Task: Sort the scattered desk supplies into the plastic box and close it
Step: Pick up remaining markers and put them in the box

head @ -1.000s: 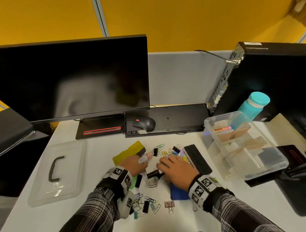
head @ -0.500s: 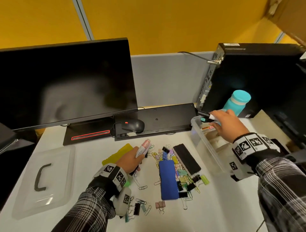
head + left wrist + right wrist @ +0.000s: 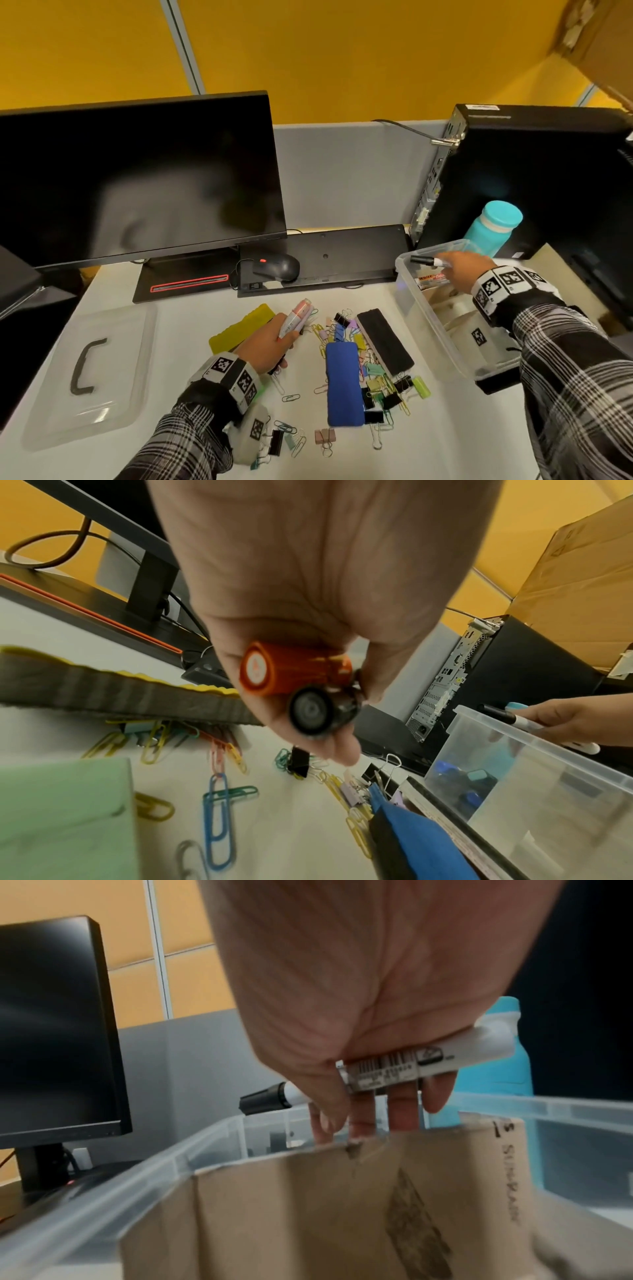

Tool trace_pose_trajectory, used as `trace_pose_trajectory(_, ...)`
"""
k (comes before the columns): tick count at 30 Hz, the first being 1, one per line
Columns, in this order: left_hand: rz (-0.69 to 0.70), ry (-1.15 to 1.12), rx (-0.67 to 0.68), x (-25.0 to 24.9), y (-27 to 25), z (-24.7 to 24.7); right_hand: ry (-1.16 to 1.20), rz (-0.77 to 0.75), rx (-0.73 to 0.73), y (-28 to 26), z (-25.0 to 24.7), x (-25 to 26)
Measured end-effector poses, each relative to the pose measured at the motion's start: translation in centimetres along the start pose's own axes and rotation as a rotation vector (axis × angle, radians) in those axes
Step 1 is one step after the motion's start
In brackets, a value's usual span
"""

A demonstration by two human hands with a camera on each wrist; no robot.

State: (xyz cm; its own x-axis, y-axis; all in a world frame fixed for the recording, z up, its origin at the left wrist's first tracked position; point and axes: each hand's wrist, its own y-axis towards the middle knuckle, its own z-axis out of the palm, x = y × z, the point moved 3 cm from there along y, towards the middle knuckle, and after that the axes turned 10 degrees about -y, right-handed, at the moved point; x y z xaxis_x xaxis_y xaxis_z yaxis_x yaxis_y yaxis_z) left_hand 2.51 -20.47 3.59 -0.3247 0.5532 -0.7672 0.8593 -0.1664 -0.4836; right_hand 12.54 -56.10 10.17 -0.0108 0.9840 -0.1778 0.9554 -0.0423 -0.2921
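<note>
At three o'clock on the white worktop [image 3: 191, 359] stands the clear plastic box [image 3: 416, 303], open, with cardboard dividers [image 3: 308, 1204] inside. The right hand [image 3: 462, 270] hangs over its far left corner, fingers curled round a white marker with a black cap [image 3: 426, 262] that lies level above the rim. In the right wrist view the marker [image 3: 404, 1069] is pinned between the palm and the fingers, the cap sticking out at nine o'clock.

At the centre of the worktop the left hand [image 3: 270, 346] grips two pens bunched together [image 3: 294, 318], their pink ends pointing to twelve o'clock. The left wrist view shows an orange end [image 3: 274, 669] and a dark one [image 3: 315, 712] side by side in the closed fingers.

Just at ten o'clock of that hand lies a yellow eraser [image 3: 239, 325]. At three o'clock of it lie a blue eraser [image 3: 344, 383] and a black eraser [image 3: 383, 337], side by side, amid a scatter of coloured paper clips and binder clips [image 3: 387, 390]. More clips [image 3: 291, 438] lie at six o'clock beside the left wrist.

The box lid [image 3: 85, 370] with its black handle rests flat at nine o'clock. At twelve o'clock are a monitor [image 3: 137, 178], a mouse [image 3: 277, 267] and a keyboard [image 3: 342, 253]; a teal bottle [image 3: 493, 229] stands behind the box
</note>
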Motion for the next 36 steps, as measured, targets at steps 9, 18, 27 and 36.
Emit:
trace_pose_trajectory(9, 0.029, 0.111, 0.008, -0.1, 0.2, 0.1, -0.222, -0.09, 0.07, 0.4, -0.2, -1.1)
trace_pose_trajectory(18, 0.095, 0.225, 0.042, -3.1, 1.4, 0.7, 0.455, -0.017, -0.239, -6.7, 1.3, -4.5)
trace_pose_trajectory(27, 0.449, 0.546, -0.079, -17.6, 4.0, 6.7, 0.312, 0.193, 0.033, -9.0, 7.5, -5.2)
trace_pose_trajectory(36, 0.452, 0.893, -0.01, -24.8, 9.8, 15.5, 0.244, 0.281, -0.186, -9.9, 8.3, -4.0)
